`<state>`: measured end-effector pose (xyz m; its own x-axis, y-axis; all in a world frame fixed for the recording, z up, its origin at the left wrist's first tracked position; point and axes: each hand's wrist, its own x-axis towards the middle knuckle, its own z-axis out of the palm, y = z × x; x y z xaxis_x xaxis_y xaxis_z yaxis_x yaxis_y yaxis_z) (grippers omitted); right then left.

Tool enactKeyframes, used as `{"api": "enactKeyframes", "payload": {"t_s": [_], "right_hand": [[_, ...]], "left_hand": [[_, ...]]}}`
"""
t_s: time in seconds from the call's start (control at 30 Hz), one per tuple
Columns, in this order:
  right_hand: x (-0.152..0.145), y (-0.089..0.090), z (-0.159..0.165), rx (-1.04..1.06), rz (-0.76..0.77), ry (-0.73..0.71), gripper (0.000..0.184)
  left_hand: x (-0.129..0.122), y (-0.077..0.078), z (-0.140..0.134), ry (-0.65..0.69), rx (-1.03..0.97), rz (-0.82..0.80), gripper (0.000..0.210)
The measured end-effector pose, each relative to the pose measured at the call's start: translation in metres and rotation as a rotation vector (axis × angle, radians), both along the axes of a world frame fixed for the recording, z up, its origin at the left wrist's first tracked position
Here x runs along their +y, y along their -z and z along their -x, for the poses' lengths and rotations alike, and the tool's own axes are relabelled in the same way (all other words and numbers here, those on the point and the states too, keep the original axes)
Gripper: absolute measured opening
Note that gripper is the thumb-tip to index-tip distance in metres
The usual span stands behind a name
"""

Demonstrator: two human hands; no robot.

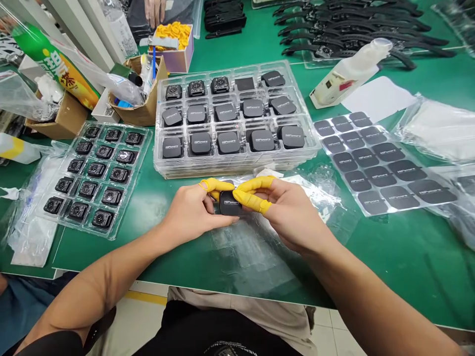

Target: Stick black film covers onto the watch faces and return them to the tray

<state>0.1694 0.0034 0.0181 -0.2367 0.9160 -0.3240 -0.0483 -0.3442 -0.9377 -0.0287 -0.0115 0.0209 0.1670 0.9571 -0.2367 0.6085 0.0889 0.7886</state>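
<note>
Between my two hands is a black square watch body (230, 203) with a HiFuture label on its face. My left hand (198, 205) grips it from the left, yellow finger cots on some fingertips. My right hand (274, 202), also in yellow finger cots, pinches its upper right corner. Just beyond stands a stack of clear plastic trays (237, 165). Its top tray holds several labelled square pieces (229, 142) and, in the back row, several watch bodies with bare round backs (196, 88).
Another tray (111, 232) of watch bodies lies left. At right are a label sheet (378, 175) and a white bottle (351, 74). Behind are cardboard boxes (161, 89), a box of yellow finger cots (181, 59) and black straps (356, 24). A co-worker's hand (155, 11) shows at the top.
</note>
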Motion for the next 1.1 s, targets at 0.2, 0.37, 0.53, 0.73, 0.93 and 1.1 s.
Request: {"api": "enactKeyframes", "payload": {"t_s": [0.2,0.37,0.53,0.73,0.93,1.1], "right_hand": [[0.0013,0.0049,-0.0014,-0.040,-0.050,-0.032,0.032],[0.0015,0.0042,-0.0013,-0.026,-0.042,-0.014,0.031],[0.0005,0.0057,-0.0002,-0.001,-0.020,0.001,0.036],[-0.0015,0.0084,0.0015,-0.011,-0.038,-0.015,0.035],[0.0003,0.0046,-0.0056,-0.192,-0.127,0.020,0.053],[0.0028,0.0068,0.0014,-0.074,-0.117,-0.135,0.065]], "left_hand": [[0.0016,-0.0043,-0.0006,-0.001,-0.008,0.047,0.049],[0.0017,-0.0061,-0.0014,0.005,0.011,0.041,0.047],[0.0020,-0.0073,-0.0011,0.007,0.018,0.043,0.048],[0.0019,-0.0070,-0.0017,-0.002,0.037,0.032,0.046],[0.0004,-0.0030,-0.0002,-0.006,0.005,0.004,0.045],[-0.0003,-0.0028,0.0015,0.026,-0.118,-0.006,0.053]]}}
